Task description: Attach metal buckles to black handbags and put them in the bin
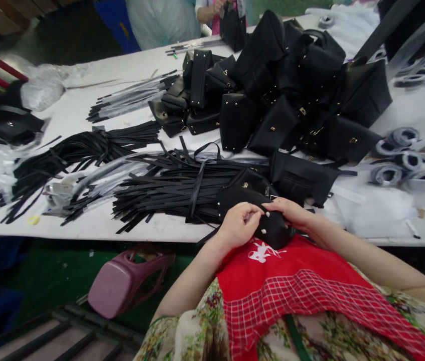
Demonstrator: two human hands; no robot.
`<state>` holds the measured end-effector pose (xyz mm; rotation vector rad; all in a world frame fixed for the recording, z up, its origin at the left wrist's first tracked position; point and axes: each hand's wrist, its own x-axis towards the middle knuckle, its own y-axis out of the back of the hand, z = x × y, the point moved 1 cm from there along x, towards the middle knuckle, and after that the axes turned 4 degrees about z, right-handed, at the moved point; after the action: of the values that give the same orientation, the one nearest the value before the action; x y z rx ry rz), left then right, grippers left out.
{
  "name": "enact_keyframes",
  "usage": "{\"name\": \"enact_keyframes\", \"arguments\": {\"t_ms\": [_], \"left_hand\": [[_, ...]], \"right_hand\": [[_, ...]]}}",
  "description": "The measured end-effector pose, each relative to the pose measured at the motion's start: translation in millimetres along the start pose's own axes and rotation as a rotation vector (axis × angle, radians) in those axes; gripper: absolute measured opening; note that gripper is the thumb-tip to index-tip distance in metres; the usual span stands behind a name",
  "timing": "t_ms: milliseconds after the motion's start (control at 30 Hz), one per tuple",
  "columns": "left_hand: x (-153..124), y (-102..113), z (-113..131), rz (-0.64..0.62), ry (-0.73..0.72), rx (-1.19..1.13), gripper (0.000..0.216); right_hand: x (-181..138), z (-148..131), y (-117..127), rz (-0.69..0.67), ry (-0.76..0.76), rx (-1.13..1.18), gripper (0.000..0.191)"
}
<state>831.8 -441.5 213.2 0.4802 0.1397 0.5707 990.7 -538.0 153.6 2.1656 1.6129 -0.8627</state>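
A black handbag [275,234] lies tilted at the table's front edge, against my red apron. Its base faces me, with small studs that look white. My left hand [239,224] is closed at the base, thumb and fingers pinched together near a stud; whatever is in the pinch is too small to make out. On the other side my right hand [291,210] grips the bag's edge, with its fingertips close to those of my left. Just behind lies another black bag [302,175], on its side. A tied bundle of black straps [170,188] lies to the left, partly beneath the handbag.
A large heap of black bags [272,75] covers the table's back. More black straps [95,143] lie at left, plastic-wrapped strips [133,98] beyond them. Coiled rolls [404,155] stand at right. A pink stool [122,283] is below the table. Across it, a person's hand [218,6] is at a bag.
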Motion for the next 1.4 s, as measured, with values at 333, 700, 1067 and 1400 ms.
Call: {"name": "enact_keyframes", "arguments": {"t_ms": [333, 700, 1067, 1400], "left_hand": [[-3, -27, -1, 0.117, 0.128, 0.064, 0.007], [-5, -31, -7, 0.058, 0.295, -0.294, 0.019], [-6, -29, -31, 0.124, 0.219, -0.176, 0.022], [8, -17, -13, -0.162, -0.272, 0.416, 0.019]], "right_hand": [[-17, 2, 1, 0.084, 0.088, -0.1, 0.053], [-21, -4, 0, 0.048, 0.184, -0.202, 0.058], [-7, 7, 5, 0.076, 0.239, -0.24, 0.059], [3, 10, 4, 0.071, 0.284, -0.301, 0.06]]}}
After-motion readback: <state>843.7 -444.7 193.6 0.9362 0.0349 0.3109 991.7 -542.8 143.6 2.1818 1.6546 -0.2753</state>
